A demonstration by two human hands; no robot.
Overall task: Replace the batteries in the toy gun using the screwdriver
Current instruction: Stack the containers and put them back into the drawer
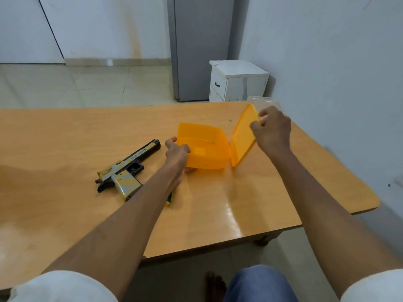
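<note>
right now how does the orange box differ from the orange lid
The orange box is deep with walls, while the orange lid is a flat panel. The box is tipped toward the camera, gripped at its near-left edge by the left hand; the lid stands nearly on edge, its upper edge pinched by the right hand. Both are the same translucent orange plastic, and they meet along one edge.

On the table (65, 131), the left hand (177, 156) grips the tilted orange box (205, 147), the right hand (272, 129) holds its lid (243, 136), with the toy gun (127, 168) beside.
</note>
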